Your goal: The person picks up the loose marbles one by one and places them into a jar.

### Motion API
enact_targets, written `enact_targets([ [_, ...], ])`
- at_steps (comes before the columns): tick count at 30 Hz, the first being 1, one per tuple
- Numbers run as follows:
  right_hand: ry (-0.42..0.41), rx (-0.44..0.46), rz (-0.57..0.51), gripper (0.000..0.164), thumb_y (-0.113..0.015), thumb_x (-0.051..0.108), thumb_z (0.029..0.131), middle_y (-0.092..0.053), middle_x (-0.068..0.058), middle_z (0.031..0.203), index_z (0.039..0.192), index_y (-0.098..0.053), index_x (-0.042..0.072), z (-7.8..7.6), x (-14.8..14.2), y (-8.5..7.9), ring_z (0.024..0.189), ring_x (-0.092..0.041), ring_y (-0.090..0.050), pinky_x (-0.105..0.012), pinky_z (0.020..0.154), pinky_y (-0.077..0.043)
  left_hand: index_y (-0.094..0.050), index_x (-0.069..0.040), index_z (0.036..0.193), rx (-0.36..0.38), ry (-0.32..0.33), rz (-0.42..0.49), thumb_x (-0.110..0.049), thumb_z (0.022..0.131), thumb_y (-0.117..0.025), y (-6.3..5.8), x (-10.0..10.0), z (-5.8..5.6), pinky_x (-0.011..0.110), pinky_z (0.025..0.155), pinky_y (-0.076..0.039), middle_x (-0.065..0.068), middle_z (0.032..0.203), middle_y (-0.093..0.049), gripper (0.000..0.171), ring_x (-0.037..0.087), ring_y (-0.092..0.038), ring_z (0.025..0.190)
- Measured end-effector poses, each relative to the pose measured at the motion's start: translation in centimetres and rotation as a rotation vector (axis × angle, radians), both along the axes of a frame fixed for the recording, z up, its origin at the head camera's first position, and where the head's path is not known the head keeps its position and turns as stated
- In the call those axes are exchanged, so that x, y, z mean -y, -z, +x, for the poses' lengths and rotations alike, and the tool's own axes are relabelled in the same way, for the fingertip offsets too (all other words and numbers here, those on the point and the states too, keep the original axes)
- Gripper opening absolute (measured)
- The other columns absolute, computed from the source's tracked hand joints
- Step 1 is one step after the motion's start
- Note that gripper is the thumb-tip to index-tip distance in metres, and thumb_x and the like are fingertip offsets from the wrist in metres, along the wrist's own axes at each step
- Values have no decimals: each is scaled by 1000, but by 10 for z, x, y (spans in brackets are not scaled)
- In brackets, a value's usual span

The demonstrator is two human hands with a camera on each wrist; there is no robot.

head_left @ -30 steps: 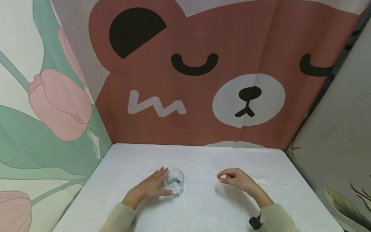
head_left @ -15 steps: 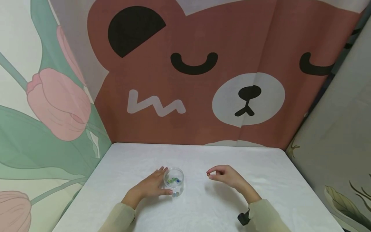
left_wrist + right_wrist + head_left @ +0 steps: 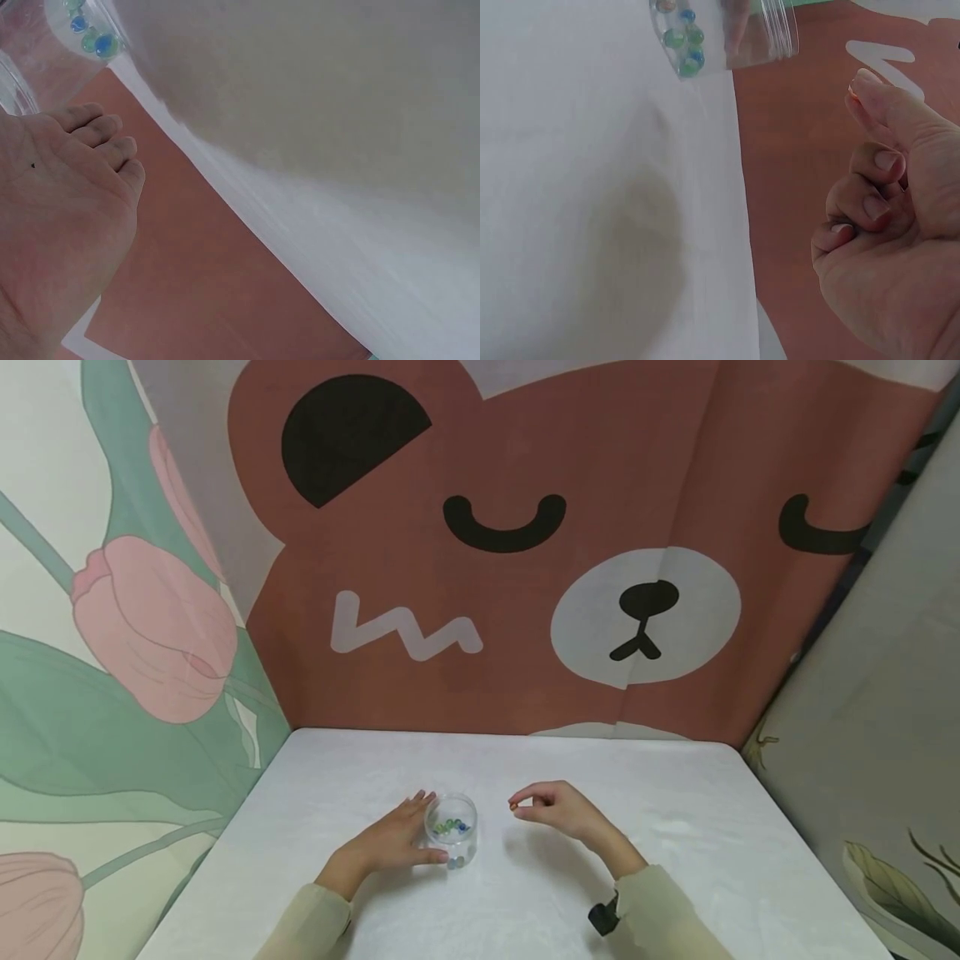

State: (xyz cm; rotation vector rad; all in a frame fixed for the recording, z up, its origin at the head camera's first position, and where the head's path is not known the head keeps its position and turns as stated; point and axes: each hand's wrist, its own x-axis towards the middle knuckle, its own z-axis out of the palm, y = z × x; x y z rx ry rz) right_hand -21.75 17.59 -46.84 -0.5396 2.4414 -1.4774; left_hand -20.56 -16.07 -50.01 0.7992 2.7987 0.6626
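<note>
A clear round plastic jar (image 3: 465, 850) stands on the table, with several green and blue glass marbles (image 3: 450, 827) at its bottom. My left hand (image 3: 393, 839) rests against the jar's left side, fingers straight along the far side and thumb across the front. In the left wrist view, the left palm (image 3: 60, 202) and extended fingers appear below the jar (image 3: 45, 75). Right of the jar and above the table, my right hand (image 3: 558, 808) pinches a small orange marble (image 3: 513, 807) between thumb and index finger. The right wrist view shows its other fingers (image 3: 862, 199) curled in, with the marble mostly hidden.
A white cloth (image 3: 675, 810) covers the table. Behind it hangs a brown bear-print curtain (image 3: 510, 602); a tulip-print curtain (image 3: 157, 635) borders the left and a pale one (image 3: 885, 693) the right. A black strap device (image 3: 603, 917) sits at the right sleeve.
My right hand has moved left and slightly away from me, bringing the orange marble closer to the jar. The left hand and the jar have stayed in place.
</note>
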Motion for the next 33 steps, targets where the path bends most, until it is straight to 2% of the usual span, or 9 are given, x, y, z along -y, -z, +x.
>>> enact_targets([
  [15,-25,-9,-22,27,-78,28,91,-49,4,63,112,-78,11,-4,35,1,60,-11,-40,-21,52,-33,-30,0,158,1,0,-5,-66,85,-69,-2,-3,-2,54,126,-19,18,164,-29,105,37,-19,154],
  [20,-32,-28,-25,26,-78,29,91,-47,5,63,111,-79,12,-3,49,2,60,-12,-40,-21,51,-32,-28,-4,159,2,-7,-15,-69,85,-67,-1,-3,-3,53,126,-17,15,165,-28,106,34,-17,155],
  [27,-59,-47,-54,22,-77,27,91,-49,6,62,108,-79,13,0,67,5,58,-8,-40,-19,51,-33,-27,0,158,9,-2,-4,-66,86,-68,0,-3,-3,55,126,-18,18,165,-27,106,37,-17,155],
  [33,-69,-69,-33,21,-76,28,92,-50,8,62,108,-80,14,0,76,7,57,-6,-40,-19,51,-32,-27,0,158,-7,-3,-26,-69,86,-66,1,-2,-2,55,125,-20,18,165,-27,107,36,-18,154],
])
